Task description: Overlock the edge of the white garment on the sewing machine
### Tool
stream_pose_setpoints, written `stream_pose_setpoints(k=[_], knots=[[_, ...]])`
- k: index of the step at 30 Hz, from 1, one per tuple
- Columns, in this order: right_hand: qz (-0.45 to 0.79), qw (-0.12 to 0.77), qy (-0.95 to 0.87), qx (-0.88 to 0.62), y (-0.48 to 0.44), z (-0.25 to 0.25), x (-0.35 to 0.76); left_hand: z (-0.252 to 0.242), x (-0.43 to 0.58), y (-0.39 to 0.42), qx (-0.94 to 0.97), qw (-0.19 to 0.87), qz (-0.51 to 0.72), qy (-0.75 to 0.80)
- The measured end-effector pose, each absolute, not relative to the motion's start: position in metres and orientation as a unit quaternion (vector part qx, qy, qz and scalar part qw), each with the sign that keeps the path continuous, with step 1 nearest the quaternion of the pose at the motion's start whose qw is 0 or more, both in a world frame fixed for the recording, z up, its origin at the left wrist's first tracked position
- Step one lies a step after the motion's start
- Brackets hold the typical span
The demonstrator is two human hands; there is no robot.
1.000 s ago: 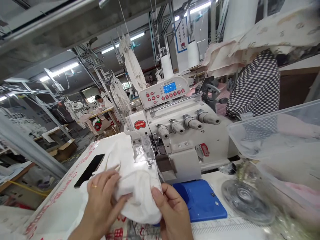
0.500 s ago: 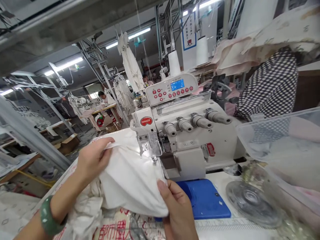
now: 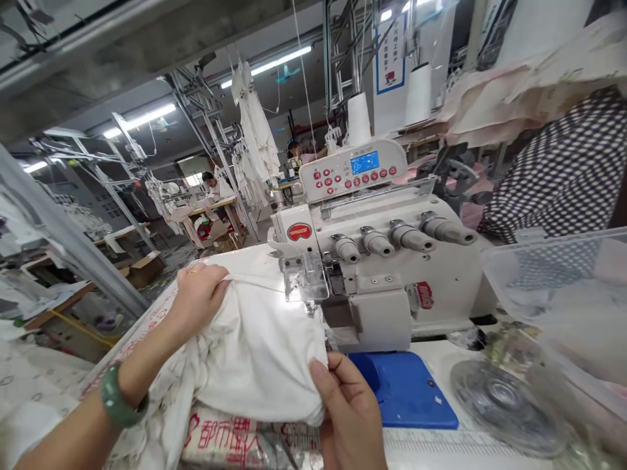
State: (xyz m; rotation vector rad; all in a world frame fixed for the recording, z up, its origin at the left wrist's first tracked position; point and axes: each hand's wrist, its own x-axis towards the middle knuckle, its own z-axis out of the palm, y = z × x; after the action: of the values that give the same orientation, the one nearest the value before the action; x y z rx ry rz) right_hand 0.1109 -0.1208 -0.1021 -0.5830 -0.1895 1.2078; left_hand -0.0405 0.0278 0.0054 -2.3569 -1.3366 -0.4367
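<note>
White cloth [image 3: 259, 356] lies bunched on the sewing table in front of an overlock sewing machine [image 3: 386, 261]. My left hand [image 3: 198, 297] grips its far part, just left of the machine's metal presser foot [image 3: 304, 277], and a green bangle [image 3: 122, 395] circles that wrist. A taut fold runs from those fingers towards the foot. My right hand [image 3: 347, 418] pinches the cloth's near right edge between thumb and fingers, beside a blue plastic cover [image 3: 406, 391]. Further loose white cloth gathers under my left forearm.
A transparent plastic bin [image 3: 553, 287] and a round transparent disc [image 3: 504, 408] stand right of the machine. Thread cones [image 3: 359, 121] rise behind it. Checked cloth [image 3: 553, 176] hangs at the right. Co-workers sit at distant tables among hanging white garments [image 3: 255, 124].
My left hand has moved from the cloth's middle to its far edge near the presser foot, pulling the cloth flatter. The view has also shifted slightly.
</note>
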Motion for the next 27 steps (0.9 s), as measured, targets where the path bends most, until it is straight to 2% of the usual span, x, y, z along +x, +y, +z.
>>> stream_pose_setpoints(k=[6, 10, 13, 19, 24, 27], knots=[[0.529, 0.791, -0.088, -0.295, -0.112, -0.105, 0.105, -0.006, -0.010, 0.039, -0.831, 0.183, -0.223, -0.475], [0.511, 0.797, -0.098, -0.308, -0.108, -0.113, 0.100, -0.012, 0.006, -0.013, -0.897, 0.132, -0.319, -0.278], [0.510, 0.804, -0.095, -0.292, -0.110, -0.111, 0.099, -0.015, 0.018, -0.051, -0.938, 0.109, -0.283, -0.170], [0.509, 0.801, -0.108, -0.297, -0.113, -0.106, 0.102, -0.030, 0.013, -0.058, -0.943, 0.061, -0.265, -0.192], [0.457, 0.794, -0.157, -0.369, -0.125, -0.110, 0.108, -0.021, 0.011, -0.011, -0.947, -0.039, -0.165, -0.273], [0.416, 0.790, -0.178, -0.414, -0.133, -0.111, 0.108, -0.011, 0.033, 0.026, -0.926, -0.115, -0.187, -0.306]])
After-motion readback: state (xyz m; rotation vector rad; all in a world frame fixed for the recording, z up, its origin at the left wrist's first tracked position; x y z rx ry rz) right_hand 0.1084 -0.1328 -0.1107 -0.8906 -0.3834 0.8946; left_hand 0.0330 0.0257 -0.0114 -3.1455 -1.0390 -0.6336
